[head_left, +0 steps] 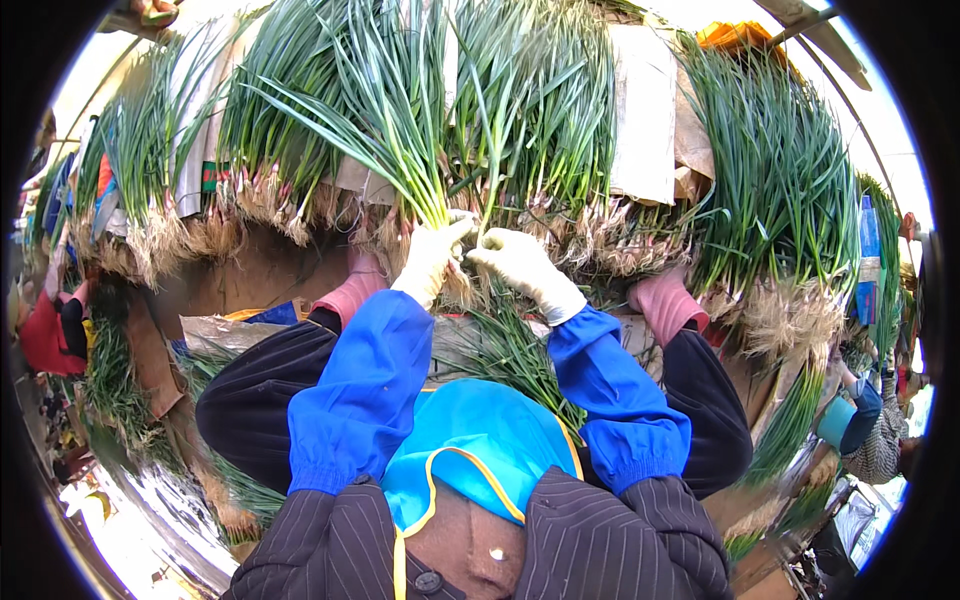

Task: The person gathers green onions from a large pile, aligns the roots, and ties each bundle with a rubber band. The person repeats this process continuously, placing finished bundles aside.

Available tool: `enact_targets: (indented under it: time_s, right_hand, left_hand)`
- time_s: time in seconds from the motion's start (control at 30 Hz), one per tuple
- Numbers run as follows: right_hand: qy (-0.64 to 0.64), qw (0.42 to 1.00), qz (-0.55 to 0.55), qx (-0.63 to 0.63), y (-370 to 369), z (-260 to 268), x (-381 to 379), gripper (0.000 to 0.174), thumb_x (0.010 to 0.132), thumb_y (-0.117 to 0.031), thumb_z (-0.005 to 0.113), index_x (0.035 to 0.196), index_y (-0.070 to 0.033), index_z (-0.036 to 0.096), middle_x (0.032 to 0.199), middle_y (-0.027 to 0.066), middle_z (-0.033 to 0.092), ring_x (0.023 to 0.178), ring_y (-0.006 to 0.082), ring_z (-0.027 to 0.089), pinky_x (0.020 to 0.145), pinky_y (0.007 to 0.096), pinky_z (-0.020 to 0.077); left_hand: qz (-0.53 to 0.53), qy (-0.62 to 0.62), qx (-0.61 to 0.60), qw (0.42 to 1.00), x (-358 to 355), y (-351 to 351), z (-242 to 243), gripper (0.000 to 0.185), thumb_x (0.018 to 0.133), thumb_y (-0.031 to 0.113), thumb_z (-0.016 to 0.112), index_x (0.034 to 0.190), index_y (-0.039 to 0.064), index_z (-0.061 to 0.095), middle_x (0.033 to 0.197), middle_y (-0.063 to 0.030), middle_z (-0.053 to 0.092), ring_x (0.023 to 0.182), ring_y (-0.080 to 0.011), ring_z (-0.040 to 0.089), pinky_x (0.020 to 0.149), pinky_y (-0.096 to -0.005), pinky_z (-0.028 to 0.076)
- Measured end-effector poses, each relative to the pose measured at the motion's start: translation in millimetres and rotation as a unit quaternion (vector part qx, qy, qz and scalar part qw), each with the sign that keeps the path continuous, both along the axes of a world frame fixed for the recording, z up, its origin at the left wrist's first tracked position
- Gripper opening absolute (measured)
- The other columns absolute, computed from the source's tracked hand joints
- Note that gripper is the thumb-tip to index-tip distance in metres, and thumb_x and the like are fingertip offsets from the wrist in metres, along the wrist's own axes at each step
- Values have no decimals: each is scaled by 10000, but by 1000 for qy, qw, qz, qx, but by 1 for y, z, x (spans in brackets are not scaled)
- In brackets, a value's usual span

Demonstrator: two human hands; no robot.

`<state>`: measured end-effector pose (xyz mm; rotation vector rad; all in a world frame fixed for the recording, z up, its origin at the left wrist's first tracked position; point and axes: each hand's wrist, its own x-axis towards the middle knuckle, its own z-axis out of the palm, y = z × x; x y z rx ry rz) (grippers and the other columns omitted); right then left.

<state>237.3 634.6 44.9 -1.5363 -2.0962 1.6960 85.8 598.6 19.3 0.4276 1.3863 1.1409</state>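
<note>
My left hand [433, 255], in a pale glove, is closed round the lower stems of a bunch of long green allium plants [424, 180]. Their leaves fan up and to the left, and pale roots hang below the fist. Close by on the right, my right hand [512, 260], gloved too, pinches the base of a single green stalk [493, 161] between thumb and fingers. The two hands almost touch at the fingertips. Behind them lies a broad row of the same plants [540, 112], roots towards me.
More rooted bundles [780, 187] lie at the right, others [161, 142] at the left. Loose green leaves [517, 352] lie between my legs. Pink boots [667, 304] flank the work area. Other people sit at both edges, one in a red garment [52, 334] at the left.
</note>
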Motion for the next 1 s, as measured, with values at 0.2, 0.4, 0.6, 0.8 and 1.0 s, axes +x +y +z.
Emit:
enact_targets:
  time_s: [0.2,0.4,0.6,0.8,1.0]
  right_hand:
    - [-24,982,142,121,-25,6,-9,306,792,-374,529,838,-74,573,824,160,616,811,341,585,715,426,452]
    - [198,925,-275,-172,-12,-4,0,381,832,-415,582,928,-47,602,917,78,629,656,151,608,573,278,475]
    - [435,687,-454,-365,-16,-38,-36,156,832,-210,597,878,-62,577,704,-22,551,539,54,435,491,201,384]
    - [546,604,-439,-381,-56,-21,-34,132,803,-144,595,858,-27,569,785,58,609,662,126,562,626,268,489]
    - [692,525,-336,-364,-21,17,21,241,794,-194,637,945,-16,575,934,196,592,530,98,512,571,201,477]
  left_hand:
    - [-25,-21,-59,998,0,-19,15,216,801,203,664,949,56,606,621,15,565,448,-44,464,386,-185,355]
    - [-35,-15,-70,997,-9,-38,29,179,770,187,693,851,37,636,657,-15,592,474,-72,487,440,-193,400]
    - [29,14,-82,996,8,-55,21,186,791,189,668,905,46,634,644,-23,593,440,-77,457,391,-202,340]
    - [66,15,-39,997,-3,-59,16,194,827,182,632,950,32,629,659,-22,591,453,-57,448,401,-176,326]
    - [59,-74,-53,994,-17,-66,16,115,847,197,616,909,100,614,666,1,584,430,-52,435,353,-197,328]
